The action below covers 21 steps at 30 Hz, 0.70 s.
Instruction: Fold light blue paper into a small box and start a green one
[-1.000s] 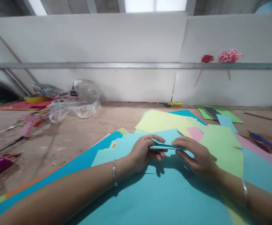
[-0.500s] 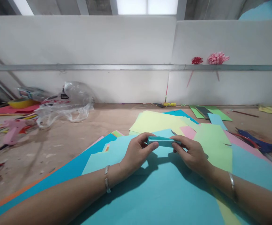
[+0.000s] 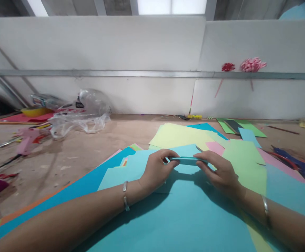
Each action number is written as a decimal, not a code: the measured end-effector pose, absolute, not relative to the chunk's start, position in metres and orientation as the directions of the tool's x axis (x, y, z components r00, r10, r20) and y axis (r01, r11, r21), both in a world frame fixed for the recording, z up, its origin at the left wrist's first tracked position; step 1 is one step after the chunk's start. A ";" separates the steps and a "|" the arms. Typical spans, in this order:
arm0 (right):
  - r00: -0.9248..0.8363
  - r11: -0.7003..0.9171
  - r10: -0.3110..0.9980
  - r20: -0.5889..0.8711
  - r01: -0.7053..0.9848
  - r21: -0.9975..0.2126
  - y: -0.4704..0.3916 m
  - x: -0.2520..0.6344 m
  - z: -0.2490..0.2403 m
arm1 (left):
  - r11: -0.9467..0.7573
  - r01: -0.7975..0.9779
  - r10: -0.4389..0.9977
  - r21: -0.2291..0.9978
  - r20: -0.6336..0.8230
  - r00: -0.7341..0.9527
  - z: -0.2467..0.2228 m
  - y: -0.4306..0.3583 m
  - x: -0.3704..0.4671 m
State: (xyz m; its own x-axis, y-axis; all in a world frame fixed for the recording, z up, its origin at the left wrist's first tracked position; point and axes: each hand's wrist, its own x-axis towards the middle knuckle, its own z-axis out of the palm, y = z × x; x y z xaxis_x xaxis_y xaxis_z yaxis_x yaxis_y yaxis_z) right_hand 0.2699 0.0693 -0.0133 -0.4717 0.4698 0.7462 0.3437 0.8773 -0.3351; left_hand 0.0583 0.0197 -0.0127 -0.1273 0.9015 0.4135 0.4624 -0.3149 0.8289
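A narrow folded strip of light blue paper [image 3: 188, 161] is held level between my two hands, a little above the paper sheets. My left hand [image 3: 160, 166] pinches its left end between thumb and fingers. At the other end, my right hand [image 3: 219, 169] grips it the same way. Beneath both hands lies a large light blue sheet [image 3: 184, 217], with their shadows falling across it. Parts of the strip's ends are hidden behind my fingertips.
Yellow sheets [image 3: 178, 135] and a pale green sheet [image 3: 243, 162] lie beyond and to the right. Blue-handled scissors [image 3: 297, 161] rest at the right. A pink glue gun [image 3: 28, 140] and a clear plastic bag [image 3: 85, 115] are at the left. Paper flowers [image 3: 252, 65] hang on the wall rail.
The folded strip looks flatter and thinner now, its open fold pressed together between my fingers. The whole view has shifted slightly, so things appear farther right.
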 end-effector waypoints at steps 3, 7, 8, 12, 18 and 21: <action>-0.566 0.907 0.406 0.718 0.344 -0.242 0.071 0.270 -0.017 | -0.395 0.520 0.872 0.757 0.487 -0.047 -0.013 0.017 0.059; -0.595 0.935 0.325 0.735 0.316 -0.158 0.068 0.268 -0.021 | -0.509 0.481 0.824 0.713 0.565 0.035 -0.012 0.013 0.061; -0.592 0.939 0.321 0.740 0.298 -0.169 0.067 0.268 -0.020 | -0.532 0.456 0.813 0.713 0.582 0.039 -0.012 0.011 0.062; -0.561 0.902 0.428 0.709 0.210 -0.378 0.058 0.269 -0.014 | -0.570 0.352 0.791 0.742 0.611 -0.007 -0.009 0.008 0.064; -0.483 0.773 0.587 0.649 0.096 -0.627 0.050 0.264 -0.014 | -0.626 0.305 0.776 0.718 0.609 0.160 -0.007 0.007 0.065; -0.553 0.755 0.590 0.588 0.119 -0.645 0.049 0.260 -0.016 | -0.722 0.312 0.688 0.617 0.685 0.239 -0.010 0.004 0.065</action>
State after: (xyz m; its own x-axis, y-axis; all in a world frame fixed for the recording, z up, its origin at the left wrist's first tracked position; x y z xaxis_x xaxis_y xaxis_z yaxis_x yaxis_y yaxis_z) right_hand 0.2604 0.0486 -0.0159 -0.5533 0.5896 0.5884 0.1193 0.7552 -0.6445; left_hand 0.0646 0.0043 -0.0102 0.2394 0.6883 0.6848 0.3121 -0.7224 0.6171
